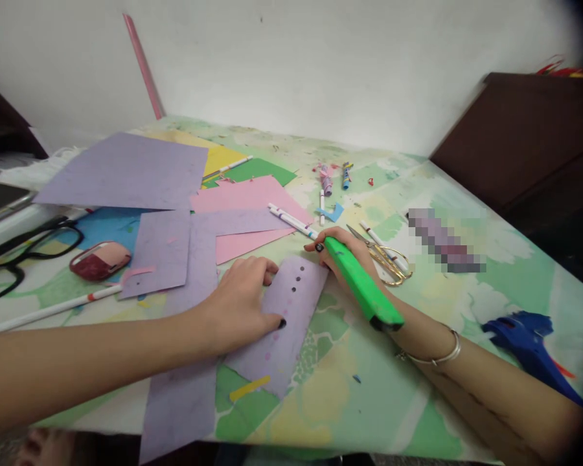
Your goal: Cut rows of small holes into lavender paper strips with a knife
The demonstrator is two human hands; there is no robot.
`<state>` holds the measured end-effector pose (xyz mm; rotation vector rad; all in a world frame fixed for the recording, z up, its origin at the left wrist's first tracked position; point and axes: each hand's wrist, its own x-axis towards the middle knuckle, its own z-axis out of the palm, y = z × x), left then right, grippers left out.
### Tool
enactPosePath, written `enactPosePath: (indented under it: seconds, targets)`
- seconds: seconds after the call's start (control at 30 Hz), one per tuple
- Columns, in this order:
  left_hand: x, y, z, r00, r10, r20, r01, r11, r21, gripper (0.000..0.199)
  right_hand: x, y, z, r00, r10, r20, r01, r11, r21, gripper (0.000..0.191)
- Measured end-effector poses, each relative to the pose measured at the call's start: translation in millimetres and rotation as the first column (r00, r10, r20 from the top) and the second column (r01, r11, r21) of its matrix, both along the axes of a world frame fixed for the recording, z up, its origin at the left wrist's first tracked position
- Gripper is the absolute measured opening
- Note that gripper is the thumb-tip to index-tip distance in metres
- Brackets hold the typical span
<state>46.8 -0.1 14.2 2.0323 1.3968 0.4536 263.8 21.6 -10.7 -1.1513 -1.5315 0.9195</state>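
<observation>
My left hand [243, 298] rests with thumb spread on a lilac paper strip [291, 349], pressing it to the table. Down the strip runs a row of dots, dark grey at the far end and pinkish lower down. At the strip's far right corner, my right hand [357, 255] is closed around a long bright-green tool with a black end [364, 285]. Its working end is hidden by my fingers, so I cannot tell its exact kind. A narrow yellow paper strip [249, 388] lies on the strip's near end. Gold-handled scissors [393, 262] lie just right of my right hand.
Lilac sheets [136, 171], a pink sheet [257, 197] and white markers [291, 221] spread across the left and middle. Black glasses [34, 249] lie at left. A dark-blue glue-gun-shaped tool [522, 336] is on the right. Small rolled papers [326, 180] stand near the wall.
</observation>
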Motion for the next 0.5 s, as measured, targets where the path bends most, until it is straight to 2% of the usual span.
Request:
enactPosePath:
  seconds: [0.13, 0.27, 0.4, 0.5]
  targets:
    - [-0.5, 8.1, -2.3, 0.991, 0.075, 0.113, -0.070, 0.996, -0.047, 0.037, -4.4, -5.6, 7.7, 0.961, 0.054, -0.271, -0.093, 0.987, -0.129, 0.022]
    - [0.0, 18.8, 5.3, 0.947, 0.073, 0.313, -0.018, 0.985, -0.174, 0.025, -5.5, -7.0, 10.4, 0.874, 0.071, -0.480, -0.179, 0.967, -0.182, 0.023]
    - [3.6, 27.2, 16.7, 0.847, 0.123, 0.518, 0.011, 0.969, -0.248, 0.029, -6.7, -5.3, 10.8, 0.759, 0.115, -0.640, -0.275, 0.949, -0.156, 0.017]
    - [5.9, 31.8, 13.3, 0.738, 0.183, 0.649, -0.057, 0.976, -0.209, 0.031, -8.9, -5.1, 10.9, 0.726, 0.067, -0.685, -0.295, 0.929, -0.222, 0.026]
